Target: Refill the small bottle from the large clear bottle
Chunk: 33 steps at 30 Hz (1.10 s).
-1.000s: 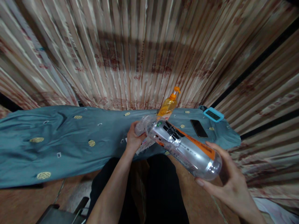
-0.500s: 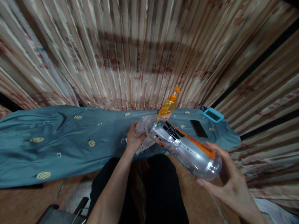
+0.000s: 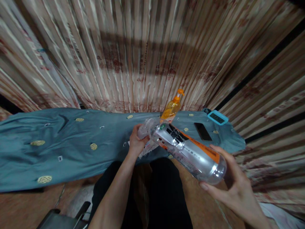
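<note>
A large clear plastic bottle with a silver and orange label is tilted above the cloth, its base toward the lower right. My left hand is closed around its clear top end; whether a separate clear piece sits over the neck, I cannot tell. At the base, my right hand holds the bottle between thumb and fingers. A crumpled whitish plastic piece lies just beneath the bottle's upper part, partly hidden by my left hand. Behind the bottle stands an orange pump bottle, its lower part covered.
A blue-green patterned cloth covers the long surface before me. On its right side lie a black phone and a blue-framed digital clock. A pleated curtain hangs behind. At lower left is a dark chair-like object.
</note>
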Available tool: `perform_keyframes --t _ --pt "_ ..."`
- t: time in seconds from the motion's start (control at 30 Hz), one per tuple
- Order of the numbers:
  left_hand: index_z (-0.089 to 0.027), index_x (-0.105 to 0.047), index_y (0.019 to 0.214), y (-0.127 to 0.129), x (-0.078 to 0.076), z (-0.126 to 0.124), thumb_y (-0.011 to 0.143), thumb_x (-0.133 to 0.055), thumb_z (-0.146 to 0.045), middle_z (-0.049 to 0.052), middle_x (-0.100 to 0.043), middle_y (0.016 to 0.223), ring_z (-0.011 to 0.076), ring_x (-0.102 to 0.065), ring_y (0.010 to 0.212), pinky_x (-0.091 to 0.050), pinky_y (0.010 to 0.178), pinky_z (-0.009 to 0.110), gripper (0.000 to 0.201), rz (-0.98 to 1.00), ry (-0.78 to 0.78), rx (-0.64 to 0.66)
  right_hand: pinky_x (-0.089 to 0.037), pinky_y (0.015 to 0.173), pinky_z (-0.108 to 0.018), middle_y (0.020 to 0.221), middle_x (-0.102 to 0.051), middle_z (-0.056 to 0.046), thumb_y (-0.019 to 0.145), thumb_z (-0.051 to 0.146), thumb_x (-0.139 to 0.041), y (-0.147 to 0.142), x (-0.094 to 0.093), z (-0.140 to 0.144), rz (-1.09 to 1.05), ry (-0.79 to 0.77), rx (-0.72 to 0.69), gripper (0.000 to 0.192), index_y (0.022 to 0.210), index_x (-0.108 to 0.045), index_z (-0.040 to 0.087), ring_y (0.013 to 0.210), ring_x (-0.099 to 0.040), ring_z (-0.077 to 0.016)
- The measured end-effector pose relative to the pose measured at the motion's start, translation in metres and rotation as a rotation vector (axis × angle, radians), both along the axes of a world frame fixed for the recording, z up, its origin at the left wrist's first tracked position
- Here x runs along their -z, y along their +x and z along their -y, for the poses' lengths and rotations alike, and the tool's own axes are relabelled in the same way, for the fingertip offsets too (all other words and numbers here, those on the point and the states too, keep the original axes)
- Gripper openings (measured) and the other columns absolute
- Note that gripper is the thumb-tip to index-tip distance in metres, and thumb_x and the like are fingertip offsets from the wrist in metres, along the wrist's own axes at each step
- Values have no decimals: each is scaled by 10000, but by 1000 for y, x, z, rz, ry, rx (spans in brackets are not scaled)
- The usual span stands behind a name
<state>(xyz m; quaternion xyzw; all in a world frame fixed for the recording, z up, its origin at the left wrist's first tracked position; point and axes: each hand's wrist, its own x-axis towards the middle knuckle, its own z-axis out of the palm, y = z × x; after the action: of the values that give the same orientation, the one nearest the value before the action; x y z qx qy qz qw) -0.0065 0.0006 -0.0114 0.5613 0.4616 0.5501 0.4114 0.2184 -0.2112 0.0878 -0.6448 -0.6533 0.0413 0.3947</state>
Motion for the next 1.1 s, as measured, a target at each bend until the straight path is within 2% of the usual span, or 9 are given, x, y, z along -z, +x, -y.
perform_keyframes --t 0.2,0.4,0.6,0.83,1.1 --pt "-202 -620 1072 0 -2 2 592 -779 -222 25 -706 1003 211 -654 929 -493 875 341 506 6 4 -14 -564 940 -260 1390 -577 -63 792 476 -775 0 0 0 -4 -11 7 785 1465 -428 271 1179 -650 -246" --pt "-196 -625 1076 0 2 -1 582 -767 -247 30 -710 1003 216 -661 927 -498 854 330 517 6 8 -17 -557 978 -334 1410 -560 -81 779 467 -781 0 3 2 -43 -37 29 799 1468 -422 279 1237 -617 -288" --pt "-205 -626 1075 0 5 -2 578 -773 -235 33 -709 1024 235 -665 963 -506 907 362 519 11 9 -18 -559 1003 -369 1463 -534 -86 778 487 -781 -1 8 7 -54 -50 41 815 1479 -408 300 1260 -617 -299" --pt "-213 -626 1085 1 8 -4 589 -765 -199 32 -709 1034 237 -673 981 -514 942 383 515 4 24 -21 -573 991 -369 1447 -562 -93 770 502 -784 -5 7 6 -74 -42 63 805 1462 -435 286 1247 -636 -305" --pt "-226 -605 1079 2 9 -4 591 -757 -263 33 -691 1022 247 -665 987 -506 942 391 512 14 45 -14 -570 984 -313 1465 -549 -78 771 473 -797 -4 9 6 -99 -47 45 820 1478 -416 306 1240 -644 -274"
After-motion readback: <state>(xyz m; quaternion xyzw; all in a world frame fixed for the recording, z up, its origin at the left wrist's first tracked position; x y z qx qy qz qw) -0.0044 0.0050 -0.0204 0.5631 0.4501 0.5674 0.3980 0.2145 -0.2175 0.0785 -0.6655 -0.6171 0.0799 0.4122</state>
